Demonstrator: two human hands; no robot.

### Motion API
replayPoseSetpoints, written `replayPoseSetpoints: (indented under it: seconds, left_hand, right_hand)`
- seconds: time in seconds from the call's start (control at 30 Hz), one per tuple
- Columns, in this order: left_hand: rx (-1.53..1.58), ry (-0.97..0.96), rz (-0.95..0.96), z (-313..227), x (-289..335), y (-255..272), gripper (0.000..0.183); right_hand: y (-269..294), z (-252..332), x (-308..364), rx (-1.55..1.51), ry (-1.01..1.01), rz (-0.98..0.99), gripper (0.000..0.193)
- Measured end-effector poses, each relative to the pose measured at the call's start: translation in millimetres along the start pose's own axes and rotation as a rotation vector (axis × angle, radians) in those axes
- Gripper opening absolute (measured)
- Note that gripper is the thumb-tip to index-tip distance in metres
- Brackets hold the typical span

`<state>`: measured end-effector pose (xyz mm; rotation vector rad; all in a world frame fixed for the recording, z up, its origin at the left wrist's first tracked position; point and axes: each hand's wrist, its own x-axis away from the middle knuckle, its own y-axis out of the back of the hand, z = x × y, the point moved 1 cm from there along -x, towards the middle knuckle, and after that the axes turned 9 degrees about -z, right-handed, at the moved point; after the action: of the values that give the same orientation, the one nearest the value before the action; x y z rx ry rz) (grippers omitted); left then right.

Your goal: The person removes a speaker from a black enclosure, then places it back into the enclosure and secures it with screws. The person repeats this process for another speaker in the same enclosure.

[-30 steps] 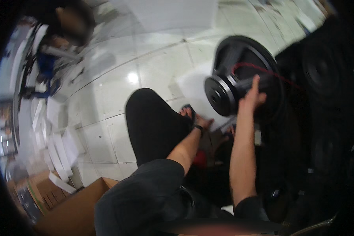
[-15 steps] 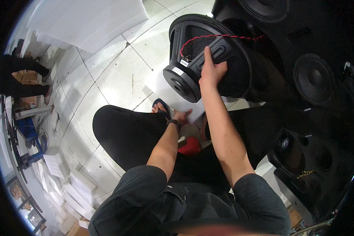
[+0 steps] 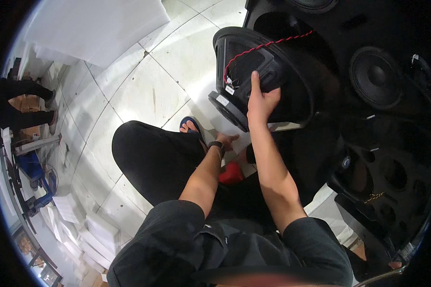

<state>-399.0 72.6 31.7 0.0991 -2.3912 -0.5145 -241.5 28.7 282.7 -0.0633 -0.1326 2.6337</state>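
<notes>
My right hand (image 3: 262, 100) grips a large black speaker driver (image 3: 292, 91) by its basket, thumb along a rib. The driver is tilted on its side, its round magnet (image 3: 227, 111) turned toward me. A twisted red-and-black wire (image 3: 254, 49) runs from its terminals toward the opening of a black speaker cabinet (image 3: 337, 31). Below the magnet, my left hand (image 3: 227, 141) is at the edge of a thin white sheet (image 3: 221, 125) and appears to hold it. Its fingers are partly hidden.
Smaller round drivers (image 3: 376, 76) sit in the cabinet on the right. Another black panel (image 3: 392, 191) stands nearer, with a yellow twisted wire (image 3: 374, 196). White foam sheets (image 3: 96, 28) are stacked far left; foam blocks (image 3: 100, 232) lie near left. Another person's legs (image 3: 28, 103) show at left.
My right hand has lowered the driver slightly and shifted it right, tipping its magnet downward. My left hand and the white sheet have moved a little right, further under the driver. The view has shifted somewhat.
</notes>
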Motion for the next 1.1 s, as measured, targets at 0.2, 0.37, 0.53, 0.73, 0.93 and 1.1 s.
replayPoseSetpoints:
  seconds: [0.2, 0.37, 0.53, 0.73, 0.93, 1.1]
  left_hand:
    - [1.262, -0.105, -0.597, -41.6, -79.0, 43.9, 0.058]
    - [1.616, 0.094, -0.257, -104.7, -70.8, 61.8, 0.051]
    - [1.583, 0.046, -0.337, -145.4, -78.6, 61.2, 0.043]
    - [1.213, -0.081, -0.715, -182.3, -86.8, 70.4, 0.032]
    - [1.035, -0.173, -0.829, -218.8, -90.0, 64.4, 0.034]
    - [0.912, -0.215, -0.893, -237.0, -104.2, 53.0, 0.040]
  right_hand:
    - [15.3, -17.8, -2.8, 0.007, 0.014, 0.023, 0.037]
    - [21.9, -29.0, -23.8, 0.139, -0.017, -0.045, 0.035]
    - [29.8, -26.5, -68.6, 0.097, 0.043, -0.121, 0.044]
    - [40.9, -18.3, -117.2, -0.104, -0.113, -0.226, 0.056]
    - [45.8, -44.9, -144.1, -0.060, -0.326, -0.293, 0.091]
    - [50.5, -76.4, -180.1, 0.053, -0.382, -0.318, 0.109]
